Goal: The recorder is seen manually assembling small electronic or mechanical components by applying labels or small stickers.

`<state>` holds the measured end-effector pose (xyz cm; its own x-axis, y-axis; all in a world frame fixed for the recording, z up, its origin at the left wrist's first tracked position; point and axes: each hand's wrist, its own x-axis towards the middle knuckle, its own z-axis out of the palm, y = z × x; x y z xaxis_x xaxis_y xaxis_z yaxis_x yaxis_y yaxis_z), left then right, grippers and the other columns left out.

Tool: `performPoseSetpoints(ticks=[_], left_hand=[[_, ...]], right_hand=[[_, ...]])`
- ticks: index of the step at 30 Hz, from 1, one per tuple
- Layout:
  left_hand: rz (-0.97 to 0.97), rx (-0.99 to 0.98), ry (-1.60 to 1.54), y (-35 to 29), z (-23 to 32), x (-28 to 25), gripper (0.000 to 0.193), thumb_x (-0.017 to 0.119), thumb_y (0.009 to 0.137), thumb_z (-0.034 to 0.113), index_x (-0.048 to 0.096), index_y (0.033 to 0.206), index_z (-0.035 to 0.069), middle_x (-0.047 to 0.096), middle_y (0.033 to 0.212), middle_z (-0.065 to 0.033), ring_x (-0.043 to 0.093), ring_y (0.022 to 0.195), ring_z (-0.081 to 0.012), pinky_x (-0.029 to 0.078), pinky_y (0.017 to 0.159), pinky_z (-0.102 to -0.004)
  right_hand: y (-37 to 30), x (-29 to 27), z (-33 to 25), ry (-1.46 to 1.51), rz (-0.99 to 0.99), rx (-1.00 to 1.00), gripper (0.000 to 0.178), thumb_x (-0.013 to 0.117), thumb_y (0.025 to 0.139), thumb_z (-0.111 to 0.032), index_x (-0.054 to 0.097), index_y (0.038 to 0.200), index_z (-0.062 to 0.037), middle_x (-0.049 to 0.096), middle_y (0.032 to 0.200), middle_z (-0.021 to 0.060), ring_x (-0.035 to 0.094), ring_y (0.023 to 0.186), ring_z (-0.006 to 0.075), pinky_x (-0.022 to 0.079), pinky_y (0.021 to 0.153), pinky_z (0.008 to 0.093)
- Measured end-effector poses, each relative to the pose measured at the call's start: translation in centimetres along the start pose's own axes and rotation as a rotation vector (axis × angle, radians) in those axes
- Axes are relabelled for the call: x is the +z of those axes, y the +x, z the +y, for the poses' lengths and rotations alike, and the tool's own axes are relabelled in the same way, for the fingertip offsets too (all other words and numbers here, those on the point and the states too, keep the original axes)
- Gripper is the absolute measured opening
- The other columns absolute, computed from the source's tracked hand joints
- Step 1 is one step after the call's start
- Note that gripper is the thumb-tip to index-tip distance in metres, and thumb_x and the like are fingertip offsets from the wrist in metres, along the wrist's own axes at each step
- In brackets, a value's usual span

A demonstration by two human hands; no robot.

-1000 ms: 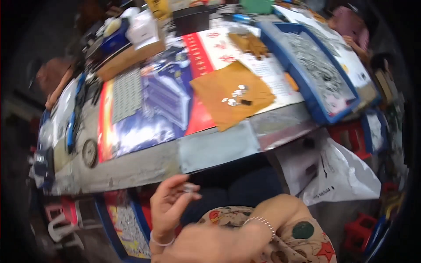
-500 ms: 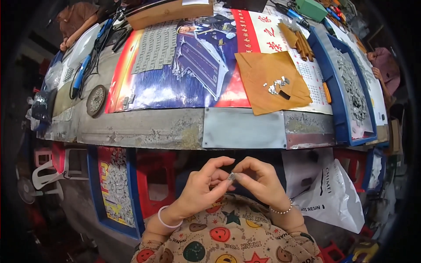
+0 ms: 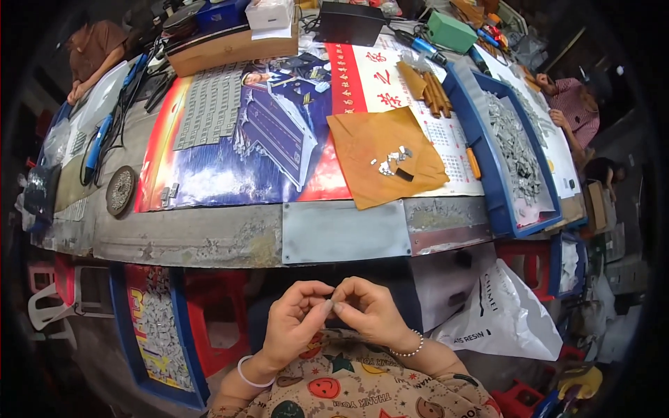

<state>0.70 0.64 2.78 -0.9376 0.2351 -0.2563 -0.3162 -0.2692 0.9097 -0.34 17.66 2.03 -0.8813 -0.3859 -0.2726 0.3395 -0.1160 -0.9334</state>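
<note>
1. Small metal piece: I judge it to be where the fingertips of the left hand (image 3: 296, 321) and the right hand (image 3: 373, 313) meet; from my remote view the fingers hide it, so I cannot tell how it lies.
2. Grip: on both sides I see thumb and forefinger pinched together, and I take both to be grasping that piece.
3. Place: both hands are off the table (image 3: 188, 237), just outside its front edge, in line with the pale plate (image 3: 345, 235) fixed there, and above the patterned clothing (image 3: 341, 363).
4. Change: a second ago I see the left hand raising the piece alone; half a second ago both hands have it, with metal showing between the thumbs. Now the fingers cover it.
5. Meaning: I read this as close two-handed fingertip work, the piece not yet set down.
6. Unchanged: the orange-brown cloth (image 3: 352, 164), one corner near the front edge, carries its silvery bits (image 3: 385, 168) and dark block (image 3: 404, 174); toward the right, the blue tray (image 3: 481, 164) keeps its place.
</note>
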Motion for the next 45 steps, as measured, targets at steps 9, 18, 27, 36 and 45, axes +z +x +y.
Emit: performPoseSetpoints(ticks=[9, 18, 27, 36, 45], left_hand=[[0.114, 0.048, -0.038, -1.0, -0.7, -1.3, 0.016, 0.062, 0.09, 0.003, 0.062, 0.105, -0.001, 0.064, 0.083, -0.0019, 0.055, 0.068, -0.0029, 0.045, 0.06, -0.0162], [0.076, 0.026, -0.067, -1.8, -0.8, -2.1, 0.022, 0.058, 0.092, 0.004, 0.06, 0.112, -0.003, 0.063, 0.087, -0.0032, 0.056, 0.071, -0.0049, 0.046, 0.065, -0.0178], [0.063, 0.012, -0.139, -1.8, -1.0, -2.9, 0.02, 0.057, 0.091, 0.002, 0.055, 0.11, -0.004, 0.064, 0.088, -0.0084, 0.06, 0.072, -0.0091, 0.05, 0.066, -0.0207], [0.065, -0.027, -0.138, -1.3, -0.6, -2.0, 0.014, 0.058, 0.091, 0.001, 0.058, 0.104, -0.004, 0.064, 0.084, -0.0093, 0.062, 0.07, -0.0103, 0.051, 0.064, -0.0208], [0.121, -0.055, -0.054, -0.8, -1.0, -2.5, 0.014, 0.058, 0.093, 0.005, 0.06, 0.104, -0.003, 0.065, 0.081, -0.0073, 0.058, 0.063, -0.0054, 0.047, 0.057, -0.0176]], right_hand=[[3.3, -3.6, -4.2, -0.579, 0.333, -0.385, 0.006, 0.062, 0.085, -0.005, 0.06, 0.087, 0.0002, 0.06, 0.078, 0.0057, 0.057, 0.073, 0.0124, 0.047, 0.068, 0.0273], [14.1, -11.9, -7.0, -1.185, 0.506, -0.372, 0.017, 0.069, 0.078, -0.016, 0.061, 0.075, -0.001, 0.059, 0.082, 0.0142, 0.058, 0.084, 0.0309, 0.044, 0.072, 0.0403], [16.5, -12.6, -7.4, -1.282, 0.423, -0.368, 0.013, 0.069, 0.073, -0.007, 0.059, 0.074, 0.0009, 0.06, 0.078, 0.0142, 0.058, 0.079, 0.028, 0.045, 0.069, 0.0363], [16.2, -11.2, -7.7, -1.384, 0.413, -0.468, 0.008, 0.062, 0.074, -0.002, 0.056, 0.078, 0.0006, 0.06, 0.071, 0.0169, 0.061, 0.071, 0.0323, 0.046, 0.063, 0.0396], [4.9, -2.1, -7.2, -0.593, 0.061, -0.404, 0.015, 0.065, 0.081, -0.003, 0.062, 0.096, 0.0008, 0.065, 0.085, 0.0093, 0.063, 0.079, 0.0161, 0.049, 0.074, 0.0277]])
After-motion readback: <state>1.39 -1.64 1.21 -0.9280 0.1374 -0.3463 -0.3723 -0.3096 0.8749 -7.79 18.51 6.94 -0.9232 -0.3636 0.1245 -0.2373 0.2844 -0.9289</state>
